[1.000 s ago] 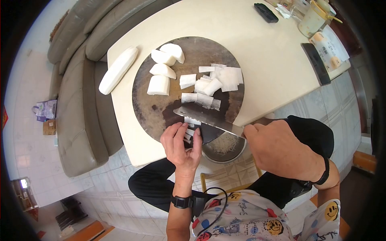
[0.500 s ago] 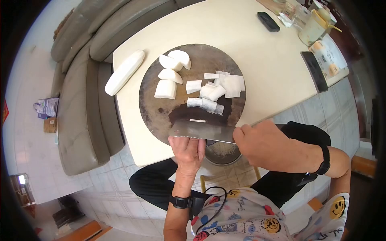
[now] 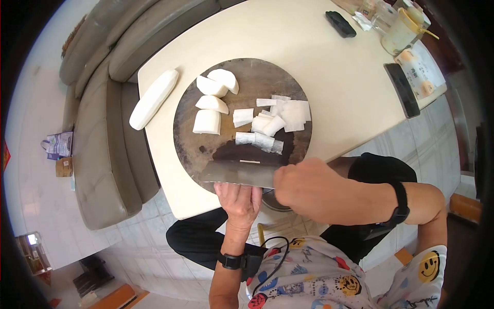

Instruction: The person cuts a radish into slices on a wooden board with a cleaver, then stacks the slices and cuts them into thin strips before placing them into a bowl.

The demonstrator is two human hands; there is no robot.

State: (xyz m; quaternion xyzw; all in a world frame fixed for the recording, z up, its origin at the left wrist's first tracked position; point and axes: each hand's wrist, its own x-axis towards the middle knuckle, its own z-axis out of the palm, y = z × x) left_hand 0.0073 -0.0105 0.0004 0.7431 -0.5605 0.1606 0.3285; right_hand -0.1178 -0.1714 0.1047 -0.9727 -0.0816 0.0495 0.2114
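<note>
My right hand (image 3: 319, 189) is closed around the handle end of a cleaver (image 3: 242, 174), whose broad blade points left over the front of the round cutting board (image 3: 193, 149). My left hand (image 3: 239, 202) sits at the board's near edge, fingers together and bent, their tips hidden by the blade. What they press on is out of sight. A thin white strip (image 3: 249, 161) shows along the blade's far edge. Several thin slices of white radish (image 3: 267, 123) lie on the board's right half. Thick peeled radish chunks (image 3: 207, 121) stand at its left.
A whole peeled radish (image 3: 154, 99) lies on the cream table (image 3: 329, 103) left of the board. Two black objects (image 3: 340, 24) (image 3: 402, 90), jars (image 3: 400, 33) and a printed packet (image 3: 419, 72) are at the right. A metal bowl (image 3: 276, 202) is partly visible below the table edge.
My right hand and the cleaver have slid left, covering more of the metal bowl. My left hand stays at the board's near edge. The view has shifted slightly.
</note>
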